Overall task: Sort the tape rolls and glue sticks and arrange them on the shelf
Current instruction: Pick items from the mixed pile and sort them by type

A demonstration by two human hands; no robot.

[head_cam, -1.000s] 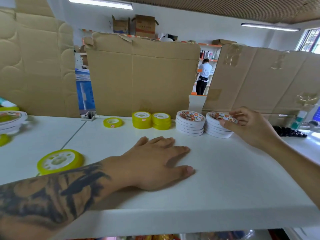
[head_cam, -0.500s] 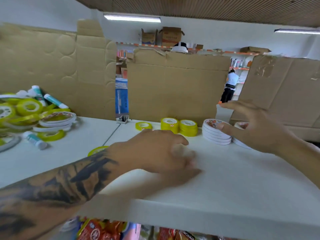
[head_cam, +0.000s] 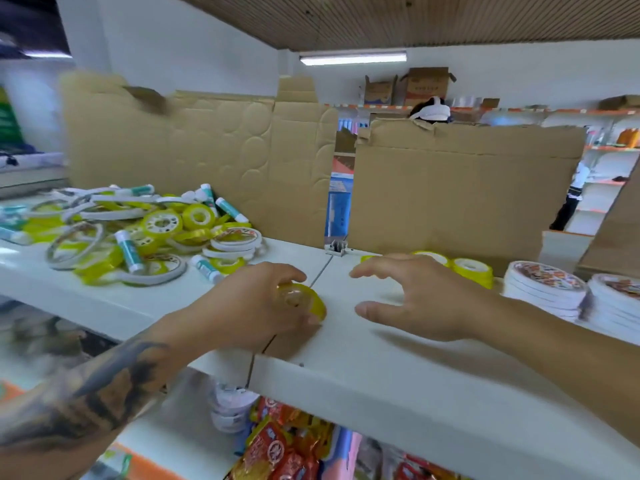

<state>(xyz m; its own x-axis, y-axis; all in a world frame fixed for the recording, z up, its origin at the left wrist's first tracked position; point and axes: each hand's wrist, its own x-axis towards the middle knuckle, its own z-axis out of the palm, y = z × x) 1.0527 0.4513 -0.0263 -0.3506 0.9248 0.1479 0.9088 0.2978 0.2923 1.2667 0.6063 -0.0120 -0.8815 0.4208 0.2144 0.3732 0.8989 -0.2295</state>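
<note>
Tape roll (head_cam: 302, 299), yellow w/ clear core, sat in the left hand (head_cam: 258, 304), fingers curled round its rim, right at the seam between the two shelf boards and close to the shelf (head_cam: 398, 368) front edge. Right hand (head_cam: 424, 299) hovered just beside it, fingers spread wide, holding nothing.

Handling, as a guess: roll looked light, stiff, smooth-sided, so prob. a bit slippery; it's round and would roll if set on edge. Best taken across the rim w/ thumb opposite fingers, then laid flat. Not fragile.

Unsorted pile (head_cam: 131, 233) of tape rolls and glue sticks covered the left board toward its back edge, loosely heaped, some flat white rolls leaning on others; pulling one out could shift the rest. Glue sticks there were small cylinders, likely to roll too.

Sorted side: small yellow rolls (head_cam: 472, 271) along the back edge of the right board, against the cardboard (head_cam: 450, 195); two stacks of white flat rolls (head_cam: 545, 289) toward the right end.

Open room: bare board between the hands and the yellow rolls, and along the front edge. Front edge had no lip, so anything rolling fwd could drop off.
</note>
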